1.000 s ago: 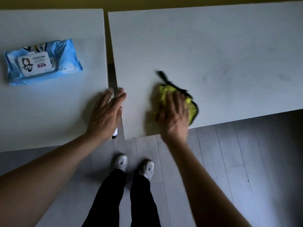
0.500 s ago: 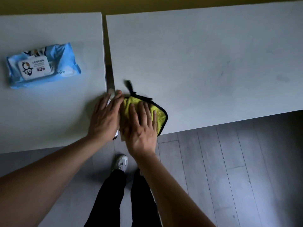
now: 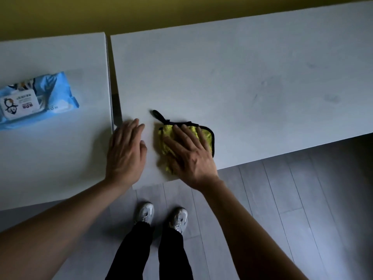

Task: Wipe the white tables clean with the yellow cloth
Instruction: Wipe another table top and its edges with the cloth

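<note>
Under right hand: yellow cloth (image 3: pixel 186 138), flat on the right table (image 3: pixel 242 81), close to its near edge
Right hand (image 3: pixel 189 156): palm down on the cloth, fingers straight and spread, pressing it to the table; no curl round it, so the grip is apart
Cloth detail: black trim along far and right sides, black hang loop (image 3: pixel 158 115) sticking out up-left of the fingers; yellow pile shows left of the hand and between the fingers
Left hand (image 3: pixel 126 152): flat, palm down, fingers straight and together, just left of the cloth, not touching it; grip apart, holding nothing
Left hand position: lies over the near left corner of the right table, beside the gap (image 3: pixel 115 106) between the tables; cannot tell how firmly it bears on the surface
Left table (image 3: pixel 60 158): left of the gap, separate from the right table
Far left of both hands: blue wet wipes pack (image 3: pixel 34 102), lying flat on the left table, white lid label up, well apart from the cloth
Right table surface: faint grey smudges (image 3: pixel 331 98) far right of the cloth
Below the hands: grey plank floor (image 3: pixel 282 199), pale sneakers (image 3: pixel 161 217), black trousers (image 3: pixel 149 255)
Beyond the tables: yellow wall (image 3: pixel 141 11)
</note>
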The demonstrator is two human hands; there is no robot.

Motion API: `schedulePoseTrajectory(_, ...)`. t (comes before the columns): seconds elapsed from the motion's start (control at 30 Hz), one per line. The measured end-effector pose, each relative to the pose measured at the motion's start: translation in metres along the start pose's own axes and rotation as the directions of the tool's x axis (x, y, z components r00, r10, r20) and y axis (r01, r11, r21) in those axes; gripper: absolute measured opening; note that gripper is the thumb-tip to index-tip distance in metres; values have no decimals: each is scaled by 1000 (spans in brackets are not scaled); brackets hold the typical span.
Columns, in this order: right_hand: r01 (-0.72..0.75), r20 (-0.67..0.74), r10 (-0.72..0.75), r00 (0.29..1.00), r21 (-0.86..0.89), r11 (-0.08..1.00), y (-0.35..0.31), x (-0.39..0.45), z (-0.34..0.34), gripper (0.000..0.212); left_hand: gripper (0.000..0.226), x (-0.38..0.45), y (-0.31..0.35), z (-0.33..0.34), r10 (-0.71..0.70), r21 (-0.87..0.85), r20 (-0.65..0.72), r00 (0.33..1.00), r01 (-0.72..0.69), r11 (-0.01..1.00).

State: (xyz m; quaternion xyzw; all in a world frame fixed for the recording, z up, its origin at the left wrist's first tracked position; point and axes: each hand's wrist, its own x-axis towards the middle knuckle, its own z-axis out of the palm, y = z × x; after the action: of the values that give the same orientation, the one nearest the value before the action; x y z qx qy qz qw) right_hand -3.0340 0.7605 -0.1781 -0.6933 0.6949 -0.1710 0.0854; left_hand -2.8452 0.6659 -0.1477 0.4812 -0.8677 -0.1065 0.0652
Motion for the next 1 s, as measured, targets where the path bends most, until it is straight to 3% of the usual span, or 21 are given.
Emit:
schedulePoseTrajectory(0.13,-70,6,69,998,27,997,10,-6,-3,56,51,20,25,7,60,-50,2,998,-60,997)
schedulePoseTrajectory(0.27,-317,-78,324,943,88,944,63,-28,-28,62,55,57,41,21,-4,-64,-12,1000,3,998)
schedulePoseTrajectory(0.37,-568,-188,579,794,111,815,115,-42,-51,62,60,101,33,24,-108,-54,-42,993,105,993)
schedulePoseTrajectory(0.43,-713,-239,712,660,98,694,129,-38,-56,61,60,118,30,28,-72,-47,-26,997,71,996)
schedulePoseTrajectory(0.5,-781,-263,766,587,68,621,125,-31,-54,61,62,121,31,35,-30,-38,-19,999,29,999)
schedulePoseTrajectory(0.57,-741,-250,731,635,72,667,110,-25,-49,62,61,119,32,40,-38,-27,-37,999,37,999)
schedulePoseTrajectory(0.67,-512,-131,524,842,115,851,61,-12,-30,66,61,118,30,41,-38,-24,-48,998,37,999)
schedulePoseTrajectory(0.73,-356,-47,362,931,108,928,26,8,-14,68,61,119,28,40,-39,-31,-54,998,37,999)
schedulePoseTrajectory(0.83,-208,-9,210,978,97,973,12,35,-5,63,60,119,27,40,-46,-38,-44,998,44,998)
schedulePoseTrajectory(0.9,-183,-13,185,983,108,977,30,37,-11,62,60,120,27,41,-33,-36,-40,999,31,999)
schedulePoseTrajectory(1.0,-349,-63,360,931,140,927,85,33,-32,65,61,120,26,41,-31,-29,-43,999,30,999)
